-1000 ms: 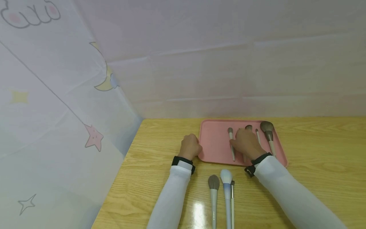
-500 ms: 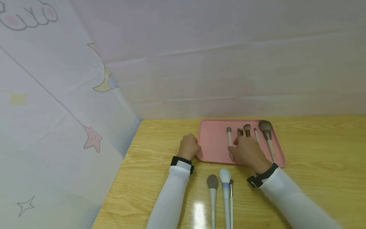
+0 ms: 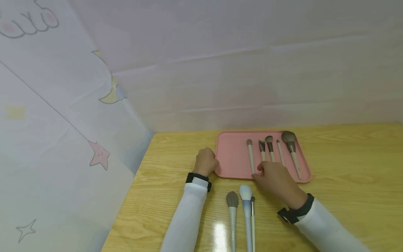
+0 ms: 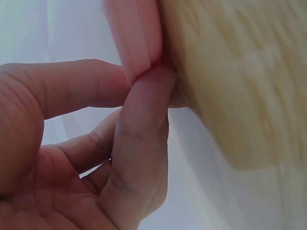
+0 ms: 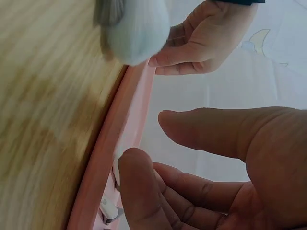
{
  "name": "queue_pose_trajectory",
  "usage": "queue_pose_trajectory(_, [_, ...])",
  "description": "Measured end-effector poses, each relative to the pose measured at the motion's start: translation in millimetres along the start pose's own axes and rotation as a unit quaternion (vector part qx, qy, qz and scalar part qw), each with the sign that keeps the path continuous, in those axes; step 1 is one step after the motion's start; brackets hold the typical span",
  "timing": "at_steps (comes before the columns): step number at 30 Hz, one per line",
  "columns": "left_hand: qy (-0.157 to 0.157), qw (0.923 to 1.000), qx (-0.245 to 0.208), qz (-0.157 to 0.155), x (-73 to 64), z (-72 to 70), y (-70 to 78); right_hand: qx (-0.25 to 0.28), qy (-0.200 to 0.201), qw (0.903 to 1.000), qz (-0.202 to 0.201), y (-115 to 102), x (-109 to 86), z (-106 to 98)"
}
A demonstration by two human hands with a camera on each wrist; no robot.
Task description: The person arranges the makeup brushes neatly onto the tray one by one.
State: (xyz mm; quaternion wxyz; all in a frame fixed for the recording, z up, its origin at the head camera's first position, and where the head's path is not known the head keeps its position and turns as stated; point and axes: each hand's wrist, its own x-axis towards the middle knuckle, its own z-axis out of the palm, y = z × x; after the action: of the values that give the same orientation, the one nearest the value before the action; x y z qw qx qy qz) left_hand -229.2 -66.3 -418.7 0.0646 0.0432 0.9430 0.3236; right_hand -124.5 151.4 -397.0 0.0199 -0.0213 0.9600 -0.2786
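Observation:
A pink tray (image 3: 231,154) lies on the wooden table with several makeup brushes set side by side in it. My left hand (image 3: 205,162) pinches the tray's left rim between thumb and finger; the left wrist view shows the rim (image 4: 136,43) in that pinch. Over the tray's front edge is my right hand (image 3: 277,180), its thumb (image 5: 201,127) and fingers apart with nothing between them. It covers the lower handles of the fan-shaped brush (image 3: 262,145) and the angled brush (image 3: 269,143). Left of it lies a slim brush (image 3: 251,155); to its right are a thin brush (image 3: 280,152) and a large fluffy brush (image 3: 292,150).
In front of the tray, on the table (image 3: 151,196), lie a grey-haired brush (image 3: 232,210), a white-haired brush with a blue handle (image 3: 246,206) and a thin brush (image 3: 253,220). A printed cloth backdrop (image 3: 220,87) stands behind and to the left.
My right hand has drawn back from the middle of the tray to its front edge, uncovering the fan-shaped and angled brush heads. The left hand stays on the rim.

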Motion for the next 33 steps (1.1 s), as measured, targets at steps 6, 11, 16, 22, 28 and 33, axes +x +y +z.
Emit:
queue_pose_trajectory(6, [0.003, 1.0000, 0.000, 0.004, 0.0, -0.5, 0.5, -0.006, -0.002, 0.9999, -0.013, 1, -19.6, 2])
queue_pose_trajectory(11, [0.003, 1.0000, 0.008, 0.002, 0.2, -0.2, 0.3, 0.005, -0.011, 0.9998, -0.015, 6, -40.2, 10])
queue_pose_trajectory(16, [0.003, 1.0000, 0.006, 0.005, -0.8, -0.8, 0.1, 0.013, -0.025, 0.9990, -0.035, 10, -62.6, 19])
queue_pose_trajectory(22, [0.012, 0.9997, 0.013, 0.014, -1.6, -0.3, -0.3, 0.018, -0.052, 0.9983, -0.022, 10, -77.3, 27])
queue_pose_trajectory(28, [-0.002, 0.9999, -0.007, 0.009, -2.5, 0.9, -1.4, 0.002, -0.059, 0.9983, 0.000, 6, -80.5, 31])
queue_pose_trajectory(33, [0.005, 0.9999, -0.003, 0.013, -1.1, -0.3, -0.7, 0.003, -0.059, 0.9983, -0.003, 3, -81.2, 31])
